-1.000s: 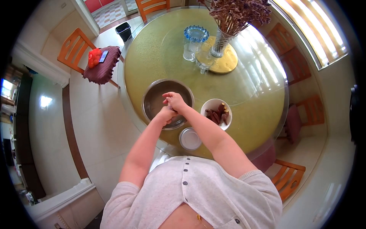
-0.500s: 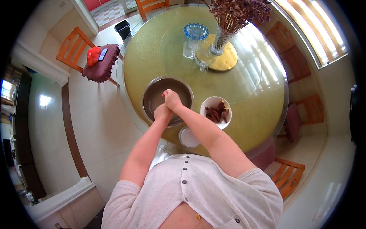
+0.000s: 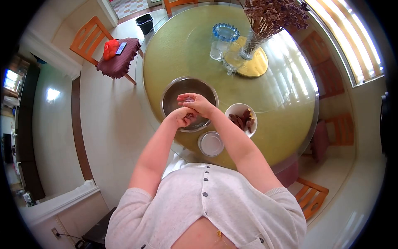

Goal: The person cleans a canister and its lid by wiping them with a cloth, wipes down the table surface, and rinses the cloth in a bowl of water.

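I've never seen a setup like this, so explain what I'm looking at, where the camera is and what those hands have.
There's no machine here, just a person's bare left hand and right hand. One camera worn on the head looks forward and down, which is why the person's own shirt fills the bottom. The hands meet over a metal basin on a round table; whether anything is between them is hard to tell. To the right of the basin stands a white bowl of what look like sweet potatoes. Nearer the body is a round, pale-topped container. Farther back are a blue scalloped glass dish, clear glassware and a vase of dried flowers.
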A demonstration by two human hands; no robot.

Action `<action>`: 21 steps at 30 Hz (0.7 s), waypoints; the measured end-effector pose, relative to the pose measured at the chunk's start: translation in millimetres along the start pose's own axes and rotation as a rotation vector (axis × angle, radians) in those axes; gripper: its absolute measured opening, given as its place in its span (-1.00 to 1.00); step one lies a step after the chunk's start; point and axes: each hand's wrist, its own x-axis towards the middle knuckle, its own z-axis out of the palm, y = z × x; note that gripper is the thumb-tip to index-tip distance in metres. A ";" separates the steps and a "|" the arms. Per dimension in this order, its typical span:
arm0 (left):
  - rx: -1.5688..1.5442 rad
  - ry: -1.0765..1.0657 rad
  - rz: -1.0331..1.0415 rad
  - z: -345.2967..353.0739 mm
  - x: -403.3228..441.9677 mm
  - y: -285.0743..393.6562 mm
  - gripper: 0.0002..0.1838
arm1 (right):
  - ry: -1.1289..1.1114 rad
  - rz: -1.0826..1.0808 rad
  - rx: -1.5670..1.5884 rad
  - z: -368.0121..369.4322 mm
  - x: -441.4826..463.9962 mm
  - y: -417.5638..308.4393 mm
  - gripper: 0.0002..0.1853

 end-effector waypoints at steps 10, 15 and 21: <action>0.370 0.317 0.252 27.7 -5.5 -16.2 -0.83 | 0.251 -0.003 -0.248 9.7 21.1 12.8 -0.85; 0.973 0.525 0.520 0.5 28.7 -28.0 -0.92 | 0.370 -0.085 -0.310 13.6 29.3 16.8 -0.83; 1.357 0.720 0.735 14.0 17.3 -27.4 -0.74 | 0.512 -0.178 -0.464 12.8 32.1 20.7 -0.77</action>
